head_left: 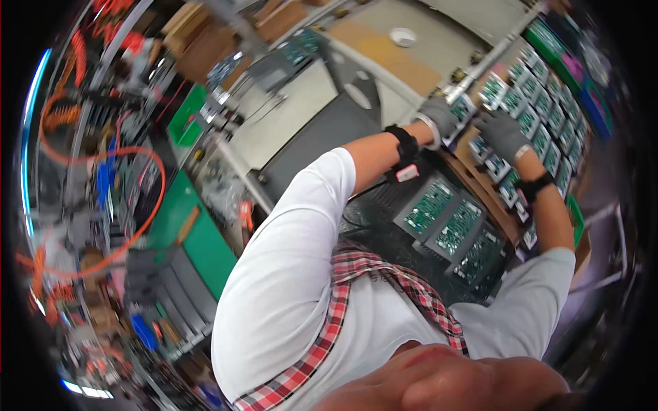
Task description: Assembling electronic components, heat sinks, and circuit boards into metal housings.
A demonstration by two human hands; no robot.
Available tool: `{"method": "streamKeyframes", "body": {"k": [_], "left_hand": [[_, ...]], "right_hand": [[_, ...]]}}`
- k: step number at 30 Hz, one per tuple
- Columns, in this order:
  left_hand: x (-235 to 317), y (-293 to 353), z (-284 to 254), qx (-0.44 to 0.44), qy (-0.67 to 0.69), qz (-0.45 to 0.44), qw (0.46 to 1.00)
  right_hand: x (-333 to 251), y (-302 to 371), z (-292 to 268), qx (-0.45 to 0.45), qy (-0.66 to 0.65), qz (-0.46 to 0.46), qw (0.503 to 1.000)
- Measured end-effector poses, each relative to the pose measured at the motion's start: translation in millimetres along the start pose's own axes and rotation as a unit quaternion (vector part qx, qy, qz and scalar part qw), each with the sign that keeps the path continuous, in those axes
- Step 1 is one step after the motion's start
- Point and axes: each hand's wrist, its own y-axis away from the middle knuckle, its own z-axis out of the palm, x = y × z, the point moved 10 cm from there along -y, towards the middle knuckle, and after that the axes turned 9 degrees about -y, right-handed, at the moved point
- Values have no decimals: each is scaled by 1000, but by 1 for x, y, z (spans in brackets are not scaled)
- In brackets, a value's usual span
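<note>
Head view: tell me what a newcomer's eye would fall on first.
First, the packed rows of green circuit boards at upper right, with the gray-gloved left hand and right hand at their left side. Next, the orange hose looping at far left, and the red checked strap over the white shirt, lower centre.
</note>
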Motion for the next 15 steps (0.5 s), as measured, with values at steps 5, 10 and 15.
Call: {"method": "streamKeyframes", "body": {"k": [5,10,15], "left_hand": [[-27,77,-46,-84,10,34,996],[-101,160,-98,-135,-64,113,982],[-202,208,-167,-121,-139,74,980]], "right_hand": [[-10,-10,-10,-10,39,-64,997],[-28,-10,-27,32,56,-127,990],[-50,-1,-95,150,112,-126,974]]}}
